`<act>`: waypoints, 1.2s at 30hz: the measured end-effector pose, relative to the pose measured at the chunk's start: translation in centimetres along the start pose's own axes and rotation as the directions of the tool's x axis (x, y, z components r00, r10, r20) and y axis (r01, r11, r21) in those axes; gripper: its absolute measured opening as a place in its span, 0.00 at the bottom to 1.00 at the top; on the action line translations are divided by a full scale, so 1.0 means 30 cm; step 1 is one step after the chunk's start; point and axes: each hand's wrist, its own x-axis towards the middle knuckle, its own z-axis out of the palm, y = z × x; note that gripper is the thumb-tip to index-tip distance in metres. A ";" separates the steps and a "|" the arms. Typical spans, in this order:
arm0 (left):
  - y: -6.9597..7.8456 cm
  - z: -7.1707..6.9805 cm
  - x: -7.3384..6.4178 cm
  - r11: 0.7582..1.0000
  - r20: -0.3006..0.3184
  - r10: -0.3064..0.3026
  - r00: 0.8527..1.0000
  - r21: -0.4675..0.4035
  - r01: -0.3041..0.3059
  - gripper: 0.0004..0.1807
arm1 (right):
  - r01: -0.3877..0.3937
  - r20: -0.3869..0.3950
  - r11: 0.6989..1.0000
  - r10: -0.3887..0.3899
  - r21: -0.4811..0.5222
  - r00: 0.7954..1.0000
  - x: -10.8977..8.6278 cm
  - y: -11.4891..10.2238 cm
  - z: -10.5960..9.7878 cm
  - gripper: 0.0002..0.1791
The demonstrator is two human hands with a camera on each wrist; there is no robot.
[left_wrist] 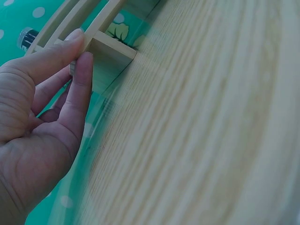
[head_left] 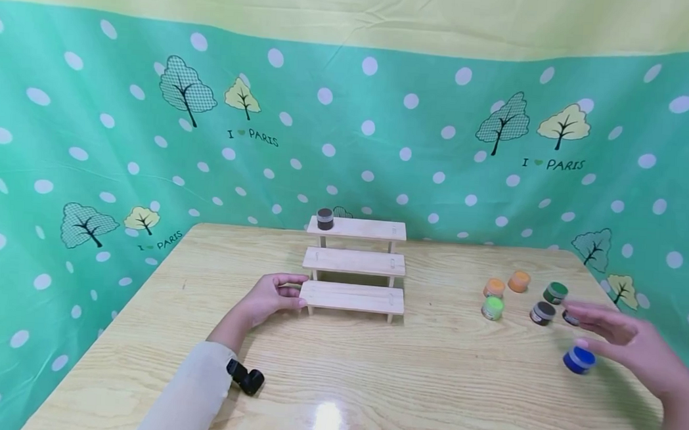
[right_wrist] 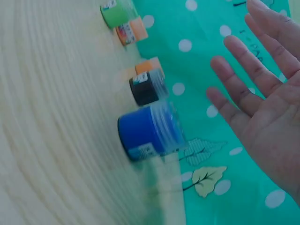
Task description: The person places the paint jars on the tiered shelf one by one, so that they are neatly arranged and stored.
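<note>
A three-tier wooden stand (head_left: pixel 353 261) is set near the back of the table. My left hand (head_left: pixel 271 296) pinches the left end of its lowest shelf between thumb and fingers, as the left wrist view also shows. One dark paint jar (head_left: pixel 324 219) stands on the top shelf at the left. On the right, my right hand (head_left: pixel 633 341) hovers with fingers extended above a blue paint jar (head_left: pixel 579 360), apart from it and holding nothing. A black paint jar (head_left: pixel 542 313) stands beyond the blue one, and another dark jar (head_left: pixel 572 318) is partly hidden by the fingers.
Farther back on the right stand a dark green jar (head_left: pixel 555 292), a light green jar (head_left: pixel 493 308) and two orange jars (head_left: pixel 519 281). The wooden table (head_left: pixel 429 378) ends at a green dotted curtain (head_left: pixel 385 138) behind and at the sides.
</note>
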 end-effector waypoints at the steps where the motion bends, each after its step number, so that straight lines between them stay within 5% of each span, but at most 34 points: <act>1: 0.002 0.000 -0.002 1.000 0.001 0.000 1.000 -0.003 0.000 0.34 | -0.006 0.000 1.000 0.006 0.007 1.000 -0.001 0.007 -0.002 0.27; 10: 0.006 0.000 -0.004 1.000 -0.010 0.000 1.000 -0.001 0.000 0.34 | -0.083 0.043 0.996 0.082 0.017 0.996 -0.023 0.079 -0.024 0.28; 18: 0.000 -0.004 0.000 1.000 -0.017 0.007 1.000 0.003 -0.007 0.34 | -0.238 0.124 0.971 0.231 0.039 0.965 -0.029 0.134 -0.032 0.30; 28: -0.001 0.000 -0.005 1.000 -0.007 0.022 1.000 -0.006 -0.022 0.33 | -0.282 0.215 0.956 0.260 0.076 0.941 -0.034 0.193 -0.030 0.32; 36: -0.009 0.001 -0.002 1.000 -0.004 0.017 1.000 -0.014 -0.018 0.34 | -0.275 0.164 0.961 0.274 -0.018 0.948 -0.042 0.212 -0.022 0.29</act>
